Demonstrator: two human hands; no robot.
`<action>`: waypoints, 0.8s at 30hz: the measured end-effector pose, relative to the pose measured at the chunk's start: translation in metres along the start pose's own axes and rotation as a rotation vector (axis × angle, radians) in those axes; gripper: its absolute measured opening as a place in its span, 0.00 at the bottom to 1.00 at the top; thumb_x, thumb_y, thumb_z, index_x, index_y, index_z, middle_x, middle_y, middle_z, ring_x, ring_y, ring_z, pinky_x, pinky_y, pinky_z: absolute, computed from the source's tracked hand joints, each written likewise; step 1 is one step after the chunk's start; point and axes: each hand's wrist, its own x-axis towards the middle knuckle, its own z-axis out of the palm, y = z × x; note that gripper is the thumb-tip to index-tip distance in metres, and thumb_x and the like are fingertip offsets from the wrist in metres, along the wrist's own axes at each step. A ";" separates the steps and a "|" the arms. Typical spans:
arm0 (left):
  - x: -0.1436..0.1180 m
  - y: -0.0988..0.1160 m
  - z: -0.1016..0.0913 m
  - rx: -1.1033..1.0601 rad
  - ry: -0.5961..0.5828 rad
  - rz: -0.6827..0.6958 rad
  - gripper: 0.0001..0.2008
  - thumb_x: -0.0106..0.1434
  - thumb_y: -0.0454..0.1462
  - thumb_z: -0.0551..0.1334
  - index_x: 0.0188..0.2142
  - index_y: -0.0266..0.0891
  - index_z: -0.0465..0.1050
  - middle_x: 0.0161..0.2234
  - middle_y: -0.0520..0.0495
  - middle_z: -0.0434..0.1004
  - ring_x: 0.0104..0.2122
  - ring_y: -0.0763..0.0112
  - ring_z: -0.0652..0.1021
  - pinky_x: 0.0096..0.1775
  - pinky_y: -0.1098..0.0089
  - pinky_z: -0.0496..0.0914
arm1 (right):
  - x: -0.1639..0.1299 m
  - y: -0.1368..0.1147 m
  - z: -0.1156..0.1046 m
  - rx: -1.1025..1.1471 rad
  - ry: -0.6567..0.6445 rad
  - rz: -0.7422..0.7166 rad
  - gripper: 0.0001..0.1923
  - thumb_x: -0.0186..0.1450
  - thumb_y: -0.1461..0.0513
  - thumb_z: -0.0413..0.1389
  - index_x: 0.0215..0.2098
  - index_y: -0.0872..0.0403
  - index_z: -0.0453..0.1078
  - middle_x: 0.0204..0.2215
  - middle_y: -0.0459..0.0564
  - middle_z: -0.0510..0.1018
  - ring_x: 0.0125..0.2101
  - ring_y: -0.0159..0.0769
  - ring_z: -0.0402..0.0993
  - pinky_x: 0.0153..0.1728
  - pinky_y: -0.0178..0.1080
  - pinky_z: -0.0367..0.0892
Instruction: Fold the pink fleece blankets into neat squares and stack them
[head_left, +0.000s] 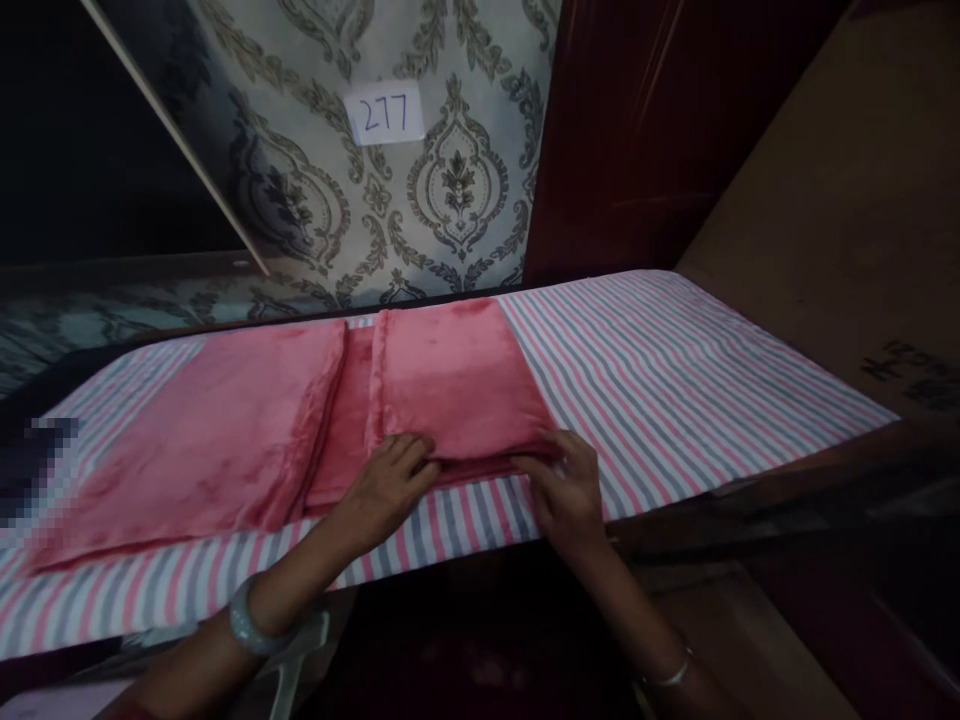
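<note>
Pink cloth (457, 380) on striped sheet (675, 370), near edge under flat, spread fingers (409, 455) of both hands.

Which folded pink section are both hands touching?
The right-hand folded section: left hand and right hand rest at its near edge; the left section lies untouched.

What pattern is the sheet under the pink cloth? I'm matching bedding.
Pink, grey and white stripes on the sheet, clearest in the head view.

A folded blanket (315, 410) lies on the sheet (675, 380) covering the tabletop, toward its left half. Both hands rest at the blanket's near edge, left hand (386, 485) beside right hand (566, 490). Behind, a numbered label (385, 113) sits on the wall (315, 180).
</note>
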 end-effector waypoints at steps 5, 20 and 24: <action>-0.010 0.001 0.004 0.086 0.073 -0.106 0.12 0.67 0.28 0.54 0.43 0.35 0.76 0.46 0.35 0.77 0.44 0.56 0.76 0.43 0.58 0.73 | 0.005 -0.002 0.008 -0.045 -0.066 -0.024 0.21 0.64 0.72 0.52 0.48 0.45 0.75 0.56 0.51 0.70 0.56 0.47 0.65 0.53 0.53 0.67; -0.031 -0.006 0.001 0.040 0.039 -0.117 0.13 0.66 0.27 0.56 0.41 0.40 0.78 0.55 0.38 0.76 0.51 0.56 0.75 0.50 0.55 0.71 | 0.009 0.009 0.019 -0.006 -0.079 0.064 0.11 0.68 0.68 0.50 0.43 0.52 0.74 0.45 0.55 0.72 0.45 0.43 0.69 0.45 0.49 0.72; -0.037 -0.006 0.004 0.111 0.052 -0.114 0.11 0.67 0.28 0.56 0.41 0.37 0.78 0.53 0.35 0.77 0.49 0.54 0.76 0.47 0.56 0.72 | 0.011 0.010 0.021 -0.058 -0.121 0.025 0.13 0.68 0.67 0.51 0.45 0.51 0.75 0.49 0.56 0.71 0.47 0.44 0.68 0.46 0.49 0.71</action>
